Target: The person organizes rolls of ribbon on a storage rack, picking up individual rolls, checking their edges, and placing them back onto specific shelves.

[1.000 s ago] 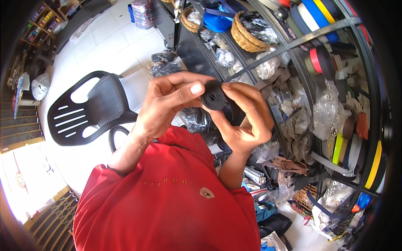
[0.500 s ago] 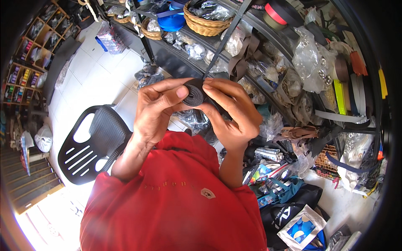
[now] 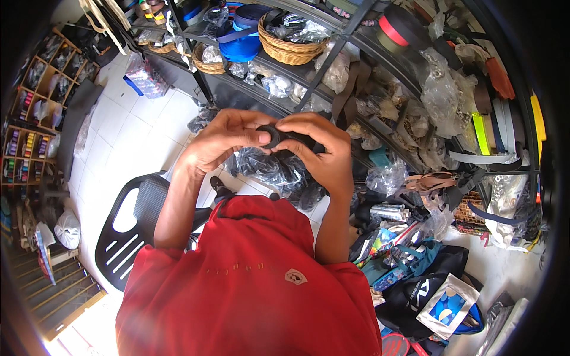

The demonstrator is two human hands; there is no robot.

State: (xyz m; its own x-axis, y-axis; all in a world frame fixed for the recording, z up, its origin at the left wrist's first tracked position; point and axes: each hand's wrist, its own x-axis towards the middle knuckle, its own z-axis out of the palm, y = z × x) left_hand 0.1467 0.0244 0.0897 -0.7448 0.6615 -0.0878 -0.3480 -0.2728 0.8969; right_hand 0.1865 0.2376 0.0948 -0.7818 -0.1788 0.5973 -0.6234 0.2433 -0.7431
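A small coiled roll of black webbing strap (image 3: 274, 137) is held up in front of my red shirt, between both hands. My left hand (image 3: 224, 135) is closed on the roll's left side, its thumb pressed to the coiled face. From the right, my right hand (image 3: 320, 144) pinches the roll and the strap beside it with thumb and fingers. Part of the strap runs into the right palm, where the fingers hide it.
Beyond my hands, a black metal shelf (image 3: 309, 83) holds wicker baskets (image 3: 291, 52), blue webbing rolls (image 3: 242, 48) and plastic bags. A black plastic chair (image 3: 127, 219) stands at left. Bags (image 3: 415, 285) lie on the floor at right. Pigeonholes of thread spools (image 3: 27, 148) line the far left.
My hands and the roll look smaller and farther from the camera. The right hand's fingers have drawn in closer around the roll. The whole view has shifted slightly.
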